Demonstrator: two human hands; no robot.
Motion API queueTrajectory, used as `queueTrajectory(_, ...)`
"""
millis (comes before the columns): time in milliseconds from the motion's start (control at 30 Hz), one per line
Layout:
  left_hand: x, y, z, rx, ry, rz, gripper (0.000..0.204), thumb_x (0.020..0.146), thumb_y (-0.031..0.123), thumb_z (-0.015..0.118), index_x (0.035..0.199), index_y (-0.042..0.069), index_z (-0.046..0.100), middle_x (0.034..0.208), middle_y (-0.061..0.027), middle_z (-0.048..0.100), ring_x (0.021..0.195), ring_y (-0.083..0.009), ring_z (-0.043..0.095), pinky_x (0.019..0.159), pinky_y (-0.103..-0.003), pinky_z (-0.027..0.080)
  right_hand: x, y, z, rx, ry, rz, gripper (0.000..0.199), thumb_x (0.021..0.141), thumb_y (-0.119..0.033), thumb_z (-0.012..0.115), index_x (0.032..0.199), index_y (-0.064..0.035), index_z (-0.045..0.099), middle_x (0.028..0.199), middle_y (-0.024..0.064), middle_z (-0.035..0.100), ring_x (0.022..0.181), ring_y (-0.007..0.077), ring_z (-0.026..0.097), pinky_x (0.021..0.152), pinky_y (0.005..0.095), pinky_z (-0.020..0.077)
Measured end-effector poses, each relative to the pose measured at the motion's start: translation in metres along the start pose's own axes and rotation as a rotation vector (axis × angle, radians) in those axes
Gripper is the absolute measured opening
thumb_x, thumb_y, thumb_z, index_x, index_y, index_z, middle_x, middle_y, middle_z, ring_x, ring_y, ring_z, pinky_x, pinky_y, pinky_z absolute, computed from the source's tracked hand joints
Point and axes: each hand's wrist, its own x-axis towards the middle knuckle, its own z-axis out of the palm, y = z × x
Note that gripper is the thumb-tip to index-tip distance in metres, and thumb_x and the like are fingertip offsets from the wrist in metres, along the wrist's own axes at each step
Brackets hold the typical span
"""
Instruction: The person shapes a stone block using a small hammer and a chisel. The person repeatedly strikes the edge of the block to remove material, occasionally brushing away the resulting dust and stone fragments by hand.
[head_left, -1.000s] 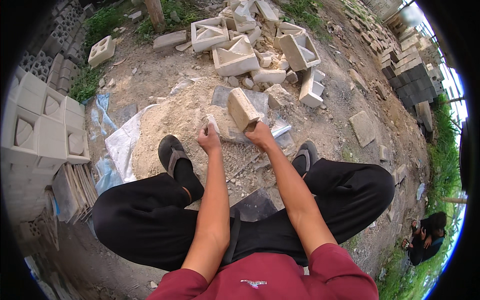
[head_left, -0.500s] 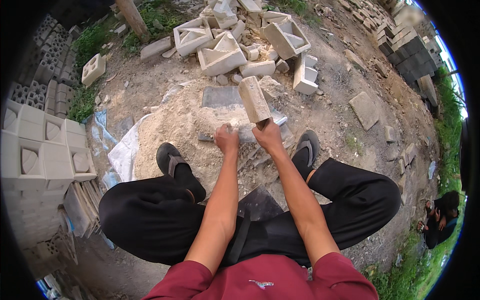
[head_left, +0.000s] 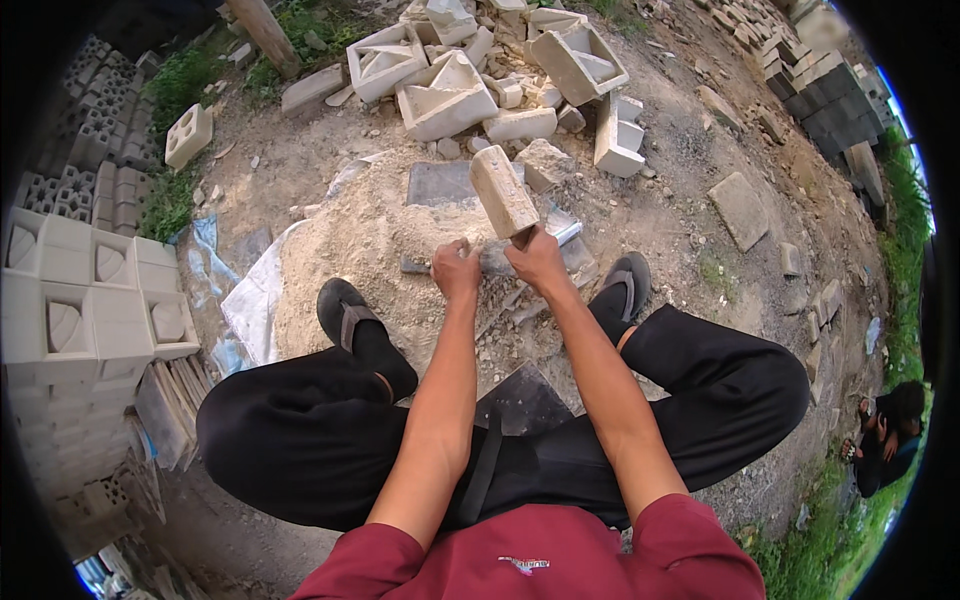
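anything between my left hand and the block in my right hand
Nothing visible: the left hand and the block held up by the right hand have an open gap between them, with pale powder on the ground below.

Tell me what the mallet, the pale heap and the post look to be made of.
Mallet: probably wood with a matte, dusty finish, going by its pale, worn, blocky head; stone isn't ruled out.
Heap: loose, dull grit and powder, perhaps crushed plaster or concrete, judging by its crumbly surface.
Post: likely bare wood, being brown, roundish and unpainted-looking.
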Motion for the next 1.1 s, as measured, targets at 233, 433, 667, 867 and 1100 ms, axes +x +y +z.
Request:
queueTrajectory(233, 0.000, 0.002, -0.002, 0.009, -0.040, 0.016, 0.030, 0.068, 0.026, 0.082, 0.089, 0.005, 0.074, 0.090, -0.0185, 0.066, 0.084, -0.0352, 0.063, 0.076, -0.043, 0.048, 0.002, 0.005, 0.004, -0.207, -0.134, 0.007, 0.054, 0.072, -0.028, 0.070, 0.110, 0.0068, 0.053, 0.096, 0.0293, 0.065, 0.095, 0.0446, 0.062, 0.082, 0.0474, 0.0512)
queueTrajectory(433, -0.002, 0.003, -0.008, 0.042, -0.051, 0.064, 0.026, 0.072, 0.026, 0.079, 0.087, 0.006, 0.074, 0.088, -0.0182, 0.063, 0.084, -0.0361, 0.061, 0.076, -0.043, 0.047, 0.009, 0.002, -0.006, -0.184, -0.188, 0.034, 0.053, 0.072, -0.029, 0.072, 0.110, 0.0053, 0.055, 0.100, 0.0282, 0.065, 0.096, 0.0442, 0.062, 0.083, 0.0459, 0.0513)
queueTrajectory(667, -0.004, 0.003, -0.006, 0.048, -0.063, 0.169, 0.027, 0.075, 0.026, 0.077, 0.093, 0.006, 0.074, 0.090, -0.0187, 0.061, 0.089, -0.0355, 0.060, 0.077, -0.044, 0.047, 0.007, -0.002, 0.002, 0.009, -0.047, -0.057, 0.050, 0.071, -0.024, 0.068, 0.107, 0.0088, 0.056, 0.095, 0.0281, 0.065, 0.094, 0.0418, 0.064, 0.083, 0.0420, 0.0509)
queueTrajectory(867, -0.004, 0.002, -0.010, 0.103, -0.118, 0.057, 0.025, 0.079, 0.025, 0.071, 0.098, 0.009, 0.073, 0.094, -0.0152, 0.059, 0.096, -0.0330, 0.056, 0.085, -0.044, 0.045, 0.014, 0.001, -0.005, -0.290, -0.283, 0.072, 0.054, 0.068, -0.022, 0.069, 0.111, 0.0077, 0.057, 0.101, 0.0277, 0.066, 0.096, 0.0396, 0.064, 0.084, 0.0391, 0.0510)
queueTrajectory(1100, -0.005, 0.006, -0.007, 0.085, -0.054, 0.148, 0.027, 0.078, 0.027, 0.074, 0.095, 0.006, 0.075, 0.093, -0.0188, 0.061, 0.091, -0.0357, 0.059, 0.079, -0.044, 0.047, 0.002, -0.003, -0.006, -0.075, -0.089, 0.035, 0.056, 0.070, -0.025, 0.068, 0.114, 0.0080, 0.054, 0.103, 0.0297, 0.064, 0.101, 0.0436, 0.061, 0.086, 0.0431, 0.0508)
